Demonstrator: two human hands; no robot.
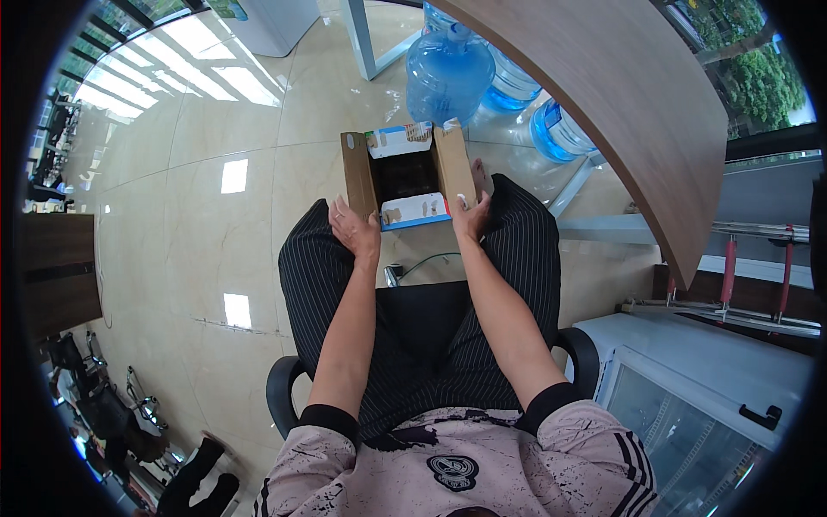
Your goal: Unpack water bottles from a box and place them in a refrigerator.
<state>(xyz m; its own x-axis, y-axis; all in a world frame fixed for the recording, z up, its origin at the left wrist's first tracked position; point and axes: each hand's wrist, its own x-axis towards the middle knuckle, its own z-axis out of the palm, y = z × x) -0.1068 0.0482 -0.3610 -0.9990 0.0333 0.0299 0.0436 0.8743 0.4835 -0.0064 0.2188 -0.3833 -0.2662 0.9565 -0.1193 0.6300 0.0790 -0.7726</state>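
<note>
An open cardboard box (415,216), blue and white outside with torn patches, is held in front of my knees. Its flaps are folded outward, and the inside looks dark, with no contents that I can make out. My left hand (355,227) grips the near end of the brown left flap (359,171), thumb on the inner side. On the opposite side, my right hand (472,216) has hold of the near end of the brown right flap (456,161). Whether the box's underside touches anything is hidden.
Several blue water-cooler bottles (446,77) stand beyond the box, partly under a curved wooden table top (620,77). A glass-door fridge (678,413) is at the right. Chair armrests (284,394) flank me. A green cable (426,260) lies below the box. Another person's legs (200,478) show lower left.
</note>
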